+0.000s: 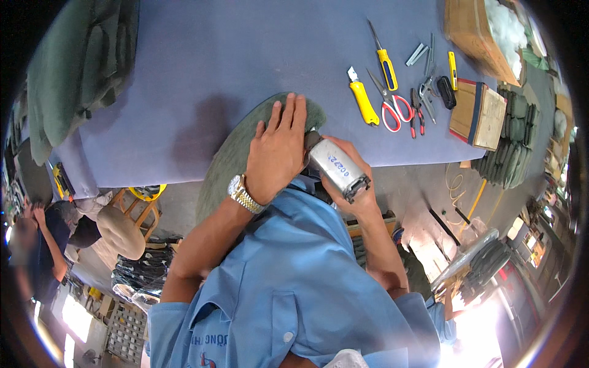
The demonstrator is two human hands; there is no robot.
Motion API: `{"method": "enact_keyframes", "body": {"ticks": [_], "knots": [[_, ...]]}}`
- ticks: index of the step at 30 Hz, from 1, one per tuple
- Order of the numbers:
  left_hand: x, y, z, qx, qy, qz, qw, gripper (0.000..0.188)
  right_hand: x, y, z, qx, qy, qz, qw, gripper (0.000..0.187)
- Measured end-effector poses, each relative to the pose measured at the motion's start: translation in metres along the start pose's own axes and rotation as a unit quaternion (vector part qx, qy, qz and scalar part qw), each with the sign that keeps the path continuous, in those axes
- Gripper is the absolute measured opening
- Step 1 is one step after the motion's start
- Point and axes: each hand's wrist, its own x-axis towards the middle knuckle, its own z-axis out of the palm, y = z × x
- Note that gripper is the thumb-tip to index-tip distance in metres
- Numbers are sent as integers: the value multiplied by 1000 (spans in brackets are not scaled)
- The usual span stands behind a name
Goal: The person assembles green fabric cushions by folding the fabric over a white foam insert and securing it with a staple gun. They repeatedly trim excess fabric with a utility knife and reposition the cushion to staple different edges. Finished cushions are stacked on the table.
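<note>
A dark green fabric-covered panel with a rounded end (230, 147) lies slanted over the near edge of the blue-covered table. My left hand (275, 150), with a watch at the wrist, rests on the panel, fingers stretched out and pressed flat against it. My right hand (354, 184) is wrapped round a silver staple gun (336, 164). The gun's dark front end meets the panel's right edge, beside my left hand. Its exact point of contact is hidden.
Right of the panel lie a yellow cutter (364, 101), a yellow screwdriver (387, 69), red-handled scissors (392, 110) and pliers (417, 113). A box (477, 115) and a carton with white stuffing (481, 37) stand farther right. Green covers (83, 67) lie left; another person (52, 233) is at far left.
</note>
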Motion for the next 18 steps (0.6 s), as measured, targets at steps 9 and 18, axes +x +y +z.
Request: {"method": "enact_keyframes", "body": {"ticks": [9,18], "knots": [[-3,-58,4,-464,-186,-31,866,71,-30,3,-14,-5,9,-38,999,65],[-29,-32,2,-145,-69,81,984,80,-24,10,-10,5,23,-69,997,66]]}}
